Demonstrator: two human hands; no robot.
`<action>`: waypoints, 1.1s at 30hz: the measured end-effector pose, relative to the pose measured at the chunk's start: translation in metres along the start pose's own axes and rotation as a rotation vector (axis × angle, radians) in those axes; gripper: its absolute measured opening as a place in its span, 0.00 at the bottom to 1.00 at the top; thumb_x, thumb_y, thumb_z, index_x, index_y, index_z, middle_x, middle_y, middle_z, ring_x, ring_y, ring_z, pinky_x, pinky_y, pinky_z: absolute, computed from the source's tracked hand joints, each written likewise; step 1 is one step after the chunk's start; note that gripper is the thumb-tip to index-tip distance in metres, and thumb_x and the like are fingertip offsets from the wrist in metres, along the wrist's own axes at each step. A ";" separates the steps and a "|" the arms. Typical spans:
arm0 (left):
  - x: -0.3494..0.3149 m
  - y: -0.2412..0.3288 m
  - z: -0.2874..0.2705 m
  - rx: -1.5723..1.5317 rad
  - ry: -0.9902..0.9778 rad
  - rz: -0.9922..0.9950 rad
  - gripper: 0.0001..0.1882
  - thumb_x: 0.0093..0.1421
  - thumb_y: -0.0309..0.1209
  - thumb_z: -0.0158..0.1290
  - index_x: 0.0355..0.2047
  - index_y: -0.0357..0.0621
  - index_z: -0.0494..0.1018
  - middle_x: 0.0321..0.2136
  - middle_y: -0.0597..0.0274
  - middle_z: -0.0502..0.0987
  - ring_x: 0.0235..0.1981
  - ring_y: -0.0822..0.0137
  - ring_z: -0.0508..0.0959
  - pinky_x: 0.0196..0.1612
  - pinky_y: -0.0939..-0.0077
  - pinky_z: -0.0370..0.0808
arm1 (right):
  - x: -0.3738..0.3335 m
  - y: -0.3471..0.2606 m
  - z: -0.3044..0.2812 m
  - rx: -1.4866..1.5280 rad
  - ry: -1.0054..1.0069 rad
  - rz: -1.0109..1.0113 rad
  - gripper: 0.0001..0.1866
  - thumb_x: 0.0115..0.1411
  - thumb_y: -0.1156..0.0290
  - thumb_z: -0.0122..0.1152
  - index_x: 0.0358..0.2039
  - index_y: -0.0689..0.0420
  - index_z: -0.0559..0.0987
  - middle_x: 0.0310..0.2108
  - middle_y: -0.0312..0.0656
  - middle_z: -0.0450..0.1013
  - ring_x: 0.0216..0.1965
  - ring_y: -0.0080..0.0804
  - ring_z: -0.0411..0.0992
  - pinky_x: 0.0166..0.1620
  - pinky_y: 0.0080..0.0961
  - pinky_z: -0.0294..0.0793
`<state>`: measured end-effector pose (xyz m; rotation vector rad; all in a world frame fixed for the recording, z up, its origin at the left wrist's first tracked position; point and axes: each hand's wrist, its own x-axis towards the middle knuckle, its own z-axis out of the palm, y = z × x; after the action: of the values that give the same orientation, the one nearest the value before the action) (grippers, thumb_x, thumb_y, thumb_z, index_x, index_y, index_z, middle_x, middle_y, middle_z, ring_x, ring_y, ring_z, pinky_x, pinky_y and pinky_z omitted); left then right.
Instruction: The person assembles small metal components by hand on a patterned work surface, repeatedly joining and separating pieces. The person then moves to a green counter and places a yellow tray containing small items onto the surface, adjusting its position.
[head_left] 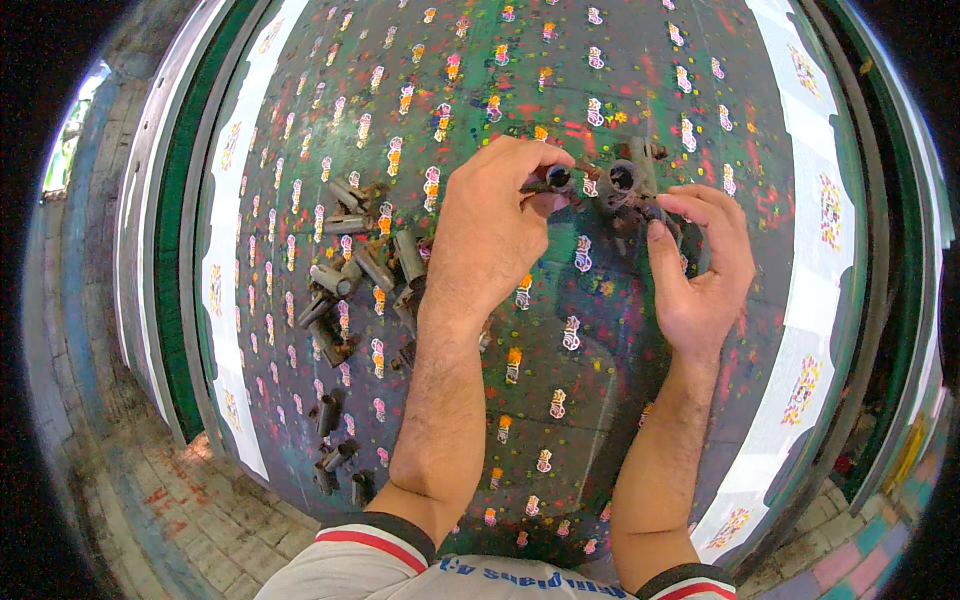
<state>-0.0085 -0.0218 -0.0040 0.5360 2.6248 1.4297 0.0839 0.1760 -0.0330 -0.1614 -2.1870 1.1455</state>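
Dark, dirt-stained tube (558, 178) between the left fingers (540, 154), open end facing up. Best, I judge: light steady pinch, mouth in view, clear of the grey tube cluster (622, 178) just left of the right fingers (692, 207). Left fingers pinch the tube, nearly closed. Right fingers slightly parted at the cluster's edge; cannot tell if gripping. Loose tubes (375, 268) lie left of the left fingers, on the tabletop (600, 390).
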 end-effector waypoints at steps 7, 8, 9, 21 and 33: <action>-0.001 0.001 0.003 -0.163 -0.095 -0.095 0.29 0.62 0.05 0.56 0.62 0.38 0.79 0.53 0.53 0.86 0.56 0.62 0.88 0.57 0.68 0.88 | 0.002 -0.001 0.000 0.002 -0.020 -0.020 0.15 0.54 0.81 0.74 0.44 0.59 0.88 0.47 0.48 0.84 0.52 0.47 0.81 0.59 0.40 0.79; 0.000 0.004 0.004 -0.179 -0.101 -0.085 0.30 0.63 0.04 0.56 0.63 0.38 0.78 0.53 0.53 0.86 0.57 0.62 0.87 0.58 0.68 0.88 | 0.001 -0.001 0.000 0.000 -0.021 -0.017 0.15 0.54 0.81 0.74 0.44 0.59 0.88 0.47 0.48 0.84 0.52 0.47 0.81 0.58 0.40 0.79; 0.000 0.007 0.005 -0.194 -0.087 -0.093 0.31 0.63 0.04 0.56 0.64 0.39 0.77 0.53 0.52 0.86 0.57 0.62 0.87 0.58 0.68 0.87 | 0.002 -0.002 0.000 0.001 -0.023 -0.015 0.15 0.54 0.81 0.74 0.44 0.59 0.88 0.47 0.48 0.84 0.52 0.47 0.81 0.58 0.40 0.79; 0.002 0.008 0.006 -0.225 -0.109 -0.130 0.39 0.62 0.05 0.56 0.73 0.43 0.73 0.56 0.49 0.85 0.57 0.60 0.87 0.60 0.67 0.87 | 0.003 -0.004 -0.001 -0.004 -0.033 -0.016 0.15 0.55 0.81 0.73 0.44 0.59 0.88 0.47 0.48 0.84 0.52 0.48 0.81 0.58 0.41 0.79; -0.010 0.010 -0.015 -0.017 -0.240 -0.065 0.59 0.54 0.21 0.78 0.83 0.49 0.59 0.67 0.47 0.80 0.68 0.52 0.80 0.68 0.55 0.80 | 0.003 -0.002 -0.001 -0.002 -0.034 -0.019 0.16 0.53 0.81 0.73 0.45 0.58 0.88 0.47 0.48 0.84 0.52 0.49 0.81 0.58 0.41 0.79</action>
<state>-0.0009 -0.0324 0.0119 0.5751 2.4172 1.2801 0.0829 0.1764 -0.0295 -0.1224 -2.2149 1.1436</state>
